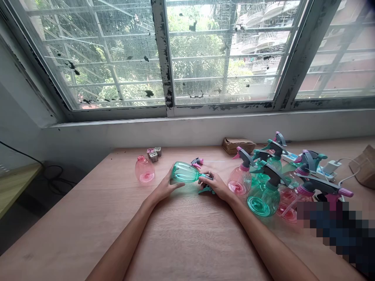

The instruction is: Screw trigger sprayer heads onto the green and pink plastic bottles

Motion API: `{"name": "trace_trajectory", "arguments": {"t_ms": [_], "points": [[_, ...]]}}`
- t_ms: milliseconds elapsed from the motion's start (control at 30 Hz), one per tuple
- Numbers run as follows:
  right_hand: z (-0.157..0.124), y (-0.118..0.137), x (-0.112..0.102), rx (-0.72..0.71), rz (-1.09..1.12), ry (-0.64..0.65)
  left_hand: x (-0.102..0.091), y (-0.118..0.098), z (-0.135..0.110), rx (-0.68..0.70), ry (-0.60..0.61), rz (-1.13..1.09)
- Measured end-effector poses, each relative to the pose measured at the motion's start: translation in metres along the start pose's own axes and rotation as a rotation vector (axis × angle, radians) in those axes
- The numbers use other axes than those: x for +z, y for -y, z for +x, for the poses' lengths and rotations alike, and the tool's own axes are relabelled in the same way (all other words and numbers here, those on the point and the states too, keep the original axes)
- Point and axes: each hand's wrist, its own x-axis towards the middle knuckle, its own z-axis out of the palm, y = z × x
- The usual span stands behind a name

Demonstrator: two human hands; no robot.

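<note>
A green transparent spray bottle (184, 172) lies on its side over the wooden table (181, 238). My left hand (165, 187) cups its body from below, fingers curled round it. My right hand (215, 184) is closed on the grey-and-teal trigger head (206, 183) at the bottle's neck. A loose grey and pink trigger head (197, 162) lies just behind the bottle.
A headless pink bottle (144, 170) stands to the left, with three small cubes (154, 153) behind it. Several assembled pink and green spray bottles (265, 187) crowd the right side. A cardboard piece (238, 145), a power strip (322, 169) and a brown bag (366, 166) sit near the windowsill.
</note>
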Motion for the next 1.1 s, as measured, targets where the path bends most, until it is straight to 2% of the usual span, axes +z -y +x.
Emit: {"name": "trace_trajectory", "arguments": {"t_ms": [233, 467, 700, 1100], "points": [[-0.0009, 0.0023, 0.0008, 0.002, -0.011, 0.010, -0.0016, -0.0037, 0.0012, -0.016, 0.015, -0.006], [0.0000, 0.0012, -0.0011, 0.012, 0.002, 0.009, 0.0003, 0.0050, 0.0032, 0.002, -0.001, -0.006], [-0.0003, 0.0006, -0.0017, 0.010, 0.014, 0.017, -0.0002, -0.0018, 0.0007, 0.009, 0.002, -0.002], [-0.0001, -0.0004, -0.0012, 0.009, 0.014, 0.015, 0.0020, 0.0006, 0.0000, 0.040, 0.012, 0.022]]}}
